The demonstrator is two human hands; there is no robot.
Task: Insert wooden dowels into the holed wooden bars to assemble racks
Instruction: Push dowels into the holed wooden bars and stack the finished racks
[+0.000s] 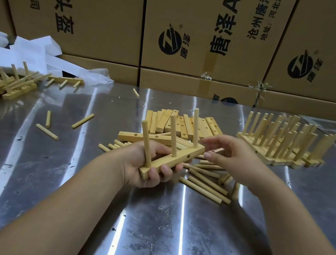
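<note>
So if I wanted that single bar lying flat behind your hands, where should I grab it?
Judging by its pose, pinch the bar across its long narrow sides near the free left end, coming from above; the right end runs behind the left hand and its rack.

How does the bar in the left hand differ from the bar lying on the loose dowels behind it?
The held bar carries three upright dowels; the lying bar has only bare holes. The held bar is tilted in the grip of the left hand; the lying bar rests flat on the dowel pile. Both are pale wood.
</note>
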